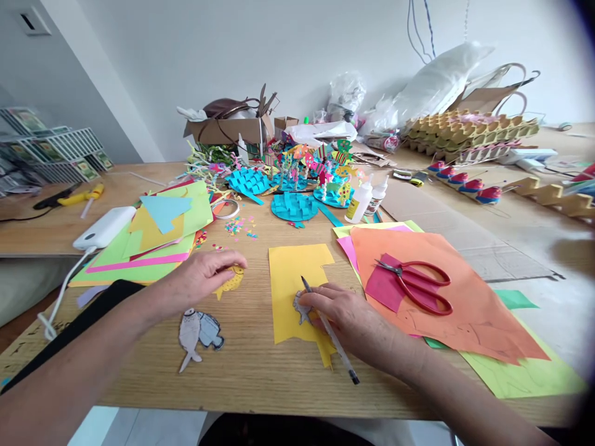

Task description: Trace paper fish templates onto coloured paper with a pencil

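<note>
My right hand grips a ballpoint pen, its tip pointing away from me. Its fingertips also rest on a small grey paper fish, which lies on a yellow paper sheet with notched edges. To the left, my left hand has its thumb and fingers closed at the upper edge of a yellow paper fish with drawn markings. Part of that fish is hidden by the fingers. Below it, two more cut-outs lie together, a pale grey fish and a bluish fish.
Red-handled scissors lie on orange paper at right. Stacked coloured sheets and a white power bank are at left. Behind stand glue bottles, blue woven paper discs, a tape roll and egg trays.
</note>
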The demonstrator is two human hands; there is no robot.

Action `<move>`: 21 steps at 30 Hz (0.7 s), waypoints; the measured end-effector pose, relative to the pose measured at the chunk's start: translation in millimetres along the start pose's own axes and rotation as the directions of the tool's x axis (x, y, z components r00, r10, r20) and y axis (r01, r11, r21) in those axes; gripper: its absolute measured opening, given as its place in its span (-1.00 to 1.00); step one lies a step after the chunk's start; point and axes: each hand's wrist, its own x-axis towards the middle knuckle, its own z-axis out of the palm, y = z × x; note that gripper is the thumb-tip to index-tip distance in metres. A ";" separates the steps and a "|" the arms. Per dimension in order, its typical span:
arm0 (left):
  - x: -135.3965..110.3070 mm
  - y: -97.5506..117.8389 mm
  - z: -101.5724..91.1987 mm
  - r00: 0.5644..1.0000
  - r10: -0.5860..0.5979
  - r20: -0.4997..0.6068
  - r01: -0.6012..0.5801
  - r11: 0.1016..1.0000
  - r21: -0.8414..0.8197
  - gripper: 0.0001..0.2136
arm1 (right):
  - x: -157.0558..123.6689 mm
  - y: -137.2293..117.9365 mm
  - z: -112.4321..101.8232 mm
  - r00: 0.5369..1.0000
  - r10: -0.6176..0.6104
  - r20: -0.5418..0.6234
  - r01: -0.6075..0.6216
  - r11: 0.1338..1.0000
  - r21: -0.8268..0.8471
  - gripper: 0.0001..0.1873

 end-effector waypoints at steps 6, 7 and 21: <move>-18.7 -35.5 -5.5 0.978 -0.205 0.044 0.200 0.976 0.086 -0.76 | 0.5 -0.8 0.7 1.000 -0.010 -0.028 0.010 1.000 -0.019 -0.73; -20.8 -39.2 -3.4 0.976 -0.212 0.060 0.205 0.974 0.101 -0.76 | 0.5 -0.7 1.4 0.999 -0.012 -0.033 0.011 1.000 -0.022 -0.72; -72.0 -46.4 -22.3 0.946 -0.090 0.310 0.032 0.982 0.187 -0.67 | 1.3 3.7 1.3 0.999 -0.020 -0.051 0.018 0.999 -0.043 -0.65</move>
